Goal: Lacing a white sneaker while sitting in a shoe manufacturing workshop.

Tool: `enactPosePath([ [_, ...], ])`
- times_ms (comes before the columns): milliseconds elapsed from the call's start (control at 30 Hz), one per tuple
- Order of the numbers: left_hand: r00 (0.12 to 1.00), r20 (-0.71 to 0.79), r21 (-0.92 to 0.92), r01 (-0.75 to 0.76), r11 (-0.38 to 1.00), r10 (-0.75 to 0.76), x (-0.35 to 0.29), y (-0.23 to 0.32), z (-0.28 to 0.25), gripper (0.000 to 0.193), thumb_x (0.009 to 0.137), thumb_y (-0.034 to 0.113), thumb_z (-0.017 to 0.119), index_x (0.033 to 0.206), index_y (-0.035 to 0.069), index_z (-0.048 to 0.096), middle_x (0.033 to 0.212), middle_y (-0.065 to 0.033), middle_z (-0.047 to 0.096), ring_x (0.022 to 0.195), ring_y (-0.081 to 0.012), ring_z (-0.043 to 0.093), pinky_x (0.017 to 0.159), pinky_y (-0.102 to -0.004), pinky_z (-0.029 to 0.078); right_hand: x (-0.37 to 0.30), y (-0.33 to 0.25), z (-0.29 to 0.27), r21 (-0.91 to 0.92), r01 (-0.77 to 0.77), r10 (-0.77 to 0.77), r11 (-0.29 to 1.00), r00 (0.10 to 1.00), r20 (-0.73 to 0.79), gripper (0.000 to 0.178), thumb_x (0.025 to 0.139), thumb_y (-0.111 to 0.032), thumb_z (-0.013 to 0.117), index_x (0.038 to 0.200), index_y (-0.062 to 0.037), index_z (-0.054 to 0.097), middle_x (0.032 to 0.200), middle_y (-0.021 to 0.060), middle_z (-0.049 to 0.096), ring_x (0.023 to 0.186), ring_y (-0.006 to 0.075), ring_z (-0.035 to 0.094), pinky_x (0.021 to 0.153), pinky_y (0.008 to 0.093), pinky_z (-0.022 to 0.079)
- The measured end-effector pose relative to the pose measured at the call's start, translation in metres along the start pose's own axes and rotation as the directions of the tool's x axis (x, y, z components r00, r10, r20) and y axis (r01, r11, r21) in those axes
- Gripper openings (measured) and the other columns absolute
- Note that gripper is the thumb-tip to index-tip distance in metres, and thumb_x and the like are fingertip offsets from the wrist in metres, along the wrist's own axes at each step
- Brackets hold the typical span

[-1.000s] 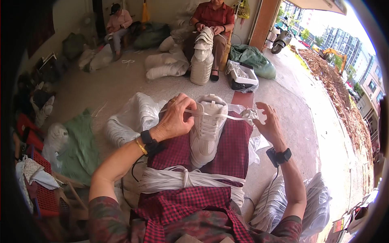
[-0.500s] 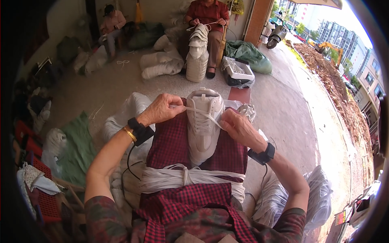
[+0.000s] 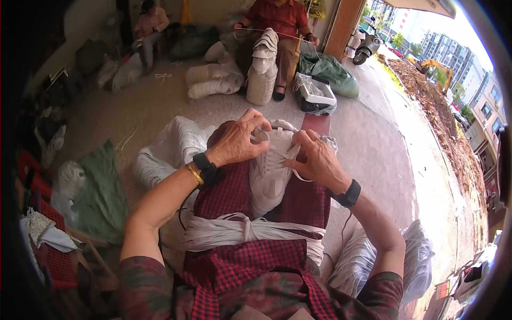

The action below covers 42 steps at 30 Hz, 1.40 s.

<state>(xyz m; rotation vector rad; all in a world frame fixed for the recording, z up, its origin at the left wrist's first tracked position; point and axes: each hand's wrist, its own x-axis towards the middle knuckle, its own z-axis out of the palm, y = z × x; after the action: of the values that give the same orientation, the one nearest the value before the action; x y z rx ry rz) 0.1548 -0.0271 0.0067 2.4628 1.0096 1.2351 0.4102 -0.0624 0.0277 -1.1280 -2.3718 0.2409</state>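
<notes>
A white sneaker (image 3: 268, 181) stands between my knees on the red-and-black checked apron (image 3: 229, 184), its toe towards me. My left hand (image 3: 242, 140) is at the upper left of its lacing, fingers curled in a pinch on the white shoelace. On the other side my right hand (image 3: 318, 162) pinches the lace by the upper eyelets. A loose length of shoelace (image 3: 302, 177) curves out below the right fingers. The fingers partly cover the tongue and top eyelets. Across my lap lies a tied bundle of white laces (image 3: 240, 232).
Wrapped white shoe stacks (image 3: 181, 140) flank my left leg; bagged ones (image 3: 360, 261) lie at right. Ahead, a person (image 3: 277, 24) sits behind a shoe stack (image 3: 262, 69), stretching a lace. A box of laces (image 3: 314, 93) and green sack (image 3: 333, 74) stand beside them.
Both my hands have drawn in to the shoe's upper eyelets, and the lace stretched across its front is no longer taut there. The person opposite has spread their hands apart with a lace.
</notes>
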Motion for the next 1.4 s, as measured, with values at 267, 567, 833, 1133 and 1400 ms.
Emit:
enactPosePath([
  [267, 0.991, -0.038, -0.043, 0.128, 0.991, -0.129, -0.022, -0.010, -0.016, 0.046, 0.079, 0.002, 0.056, 0.125, 0.007, 0.058, 0.105, -0.0120, 0.057, 0.066, -0.0116, 0.054, 0.062, -0.0271, 0.047, -0.024, 0.005, 0.000, 0.093, -0.064, 0.066, 0.994, 0.998, -0.014, 0.060, 0.074, -0.017, 0.081, 0.124, -0.0073, 0.048, 0.103, 0.0145, 0.062, 0.095, 0.0301, 0.064, 0.084, 0.0412, 0.052],
  [567, 1.000, 0.018, -0.069, -0.001, 0.998, 0.002, 0.003, 0.036, 0.006, 0.038, 0.080, 0.019, 0.076, 0.112, 0.007, 0.059, 0.119, -0.0095, 0.050, 0.085, -0.0202, 0.061, 0.075, -0.0353, 0.053, -0.045, -0.013, 0.032, 0.418, -0.246, 0.349, 0.875, 0.918, -0.189, 0.066, 0.077, -0.008, 0.078, 0.133, -0.0057, 0.043, 0.094, 0.0103, 0.062, 0.092, 0.0255, 0.063, 0.084, 0.0386, 0.052],
  [833, 0.995, 0.086, -0.118, 0.066, 0.991, -0.056, 0.000, 0.003, 0.006, 0.019, 0.081, 0.014, 0.065, 0.093, 0.004, 0.055, 0.117, -0.0090, 0.047, 0.086, -0.0195, 0.056, 0.077, -0.0347, 0.050, -0.047, 0.002, 0.039, 0.078, 0.016, 0.004, 0.997, 0.970, -0.245, 0.022, 0.085, -0.008, 0.067, 0.104, -0.0022, 0.057, 0.078, 0.0074, 0.063, 0.072, 0.0277, 0.063, 0.064, 0.0395, 0.045],
  [1133, 0.993, 0.061, -0.098, 0.108, 0.989, -0.102, 0.000, 0.010, 0.015, 0.021, 0.083, 0.015, 0.070, 0.096, 0.005, 0.058, 0.120, -0.0075, 0.046, 0.097, -0.0199, 0.057, 0.084, -0.0354, 0.050, -0.021, -0.013, -0.036, 0.368, -0.114, 0.178, 0.923, 0.973, -0.145, 0.020, 0.098, -0.015, 0.057, 0.091, 0.0032, 0.063, 0.066, 0.0077, 0.055, 0.057, 0.0116, 0.049, 0.052, 0.0291, 0.038],
  [1400, 0.993, 0.060, -0.098, 0.106, 0.989, -0.101, -0.003, 0.015, 0.009, 0.025, 0.084, 0.015, 0.072, 0.103, 0.006, 0.058, 0.122, -0.0095, 0.047, 0.100, -0.0237, 0.058, 0.084, -0.0377, 0.052, -0.023, 0.029, -0.025, 0.110, 0.042, -0.032, 0.993, 0.995, -0.090, 0.014, 0.092, -0.013, 0.064, 0.087, -0.0005, 0.065, 0.068, 0.0143, 0.061, 0.058, 0.0250, 0.058, 0.055, 0.0402, 0.043],
])
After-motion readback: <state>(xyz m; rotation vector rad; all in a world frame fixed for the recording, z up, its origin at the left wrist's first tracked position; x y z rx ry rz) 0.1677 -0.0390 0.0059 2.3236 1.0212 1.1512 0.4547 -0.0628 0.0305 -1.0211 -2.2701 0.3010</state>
